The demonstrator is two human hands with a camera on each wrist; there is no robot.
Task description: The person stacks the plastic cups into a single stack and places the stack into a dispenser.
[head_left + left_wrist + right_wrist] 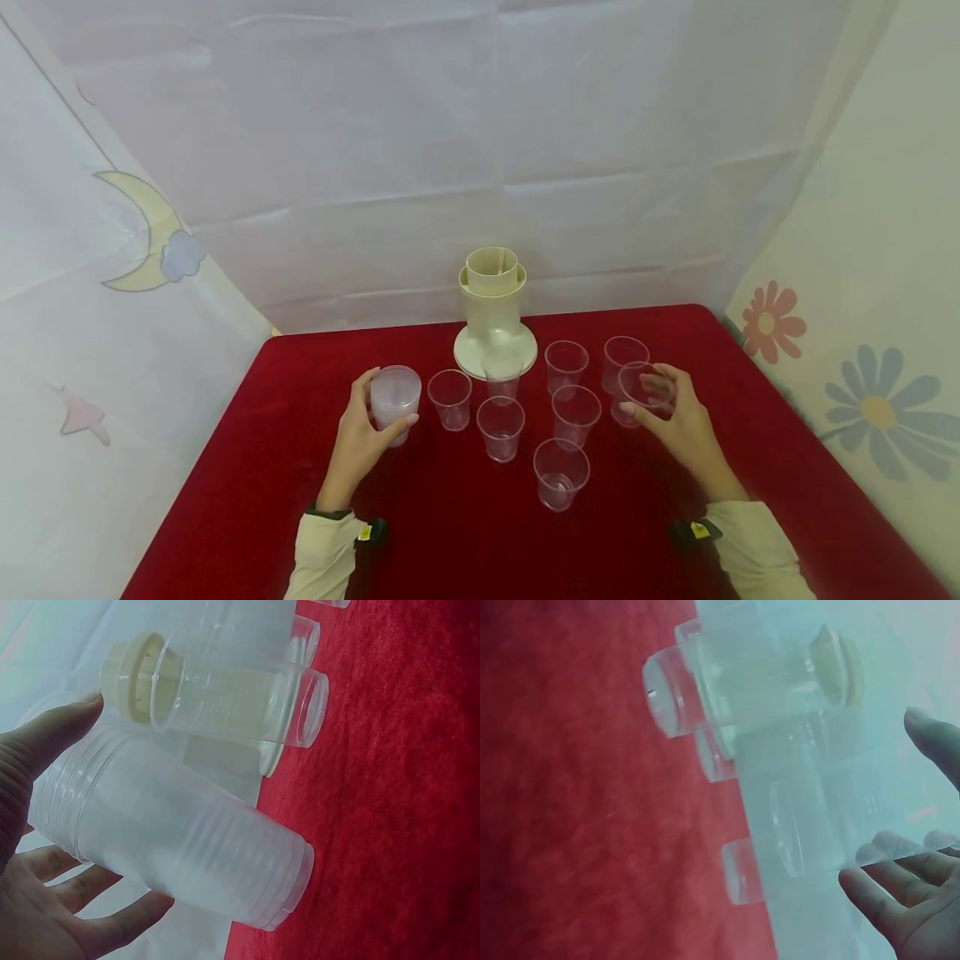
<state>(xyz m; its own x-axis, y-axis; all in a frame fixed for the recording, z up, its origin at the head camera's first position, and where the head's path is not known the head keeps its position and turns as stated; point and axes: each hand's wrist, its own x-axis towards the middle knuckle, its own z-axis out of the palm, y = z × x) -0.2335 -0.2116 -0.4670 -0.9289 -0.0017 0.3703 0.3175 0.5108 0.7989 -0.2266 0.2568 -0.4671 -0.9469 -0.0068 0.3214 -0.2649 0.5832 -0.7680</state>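
Note:
My left hand (358, 442) holds a stack of nested clear plastic cups (395, 396) at the left of the group, thumb on the near side and fingers round the back. The left wrist view shows several rims close together on the cup stack (187, 817). At the right, my right hand (686, 425) holds a single clear plastic cup (647, 385) between thumb and fingers. Through its wall the fingers show. In the right wrist view this cup (825, 817) is raised above the red cloth. Between the hands, several single cups (501, 429) stand upright, mouths up.
A cream cylinder (492, 310) with a narrower tube inside stands on a round base (468, 354) at the table's back. One cup (502, 362) overlaps that base in the head view. Red cloth (465, 533) covers the table; pale printed sheets (450, 125) hang round it.

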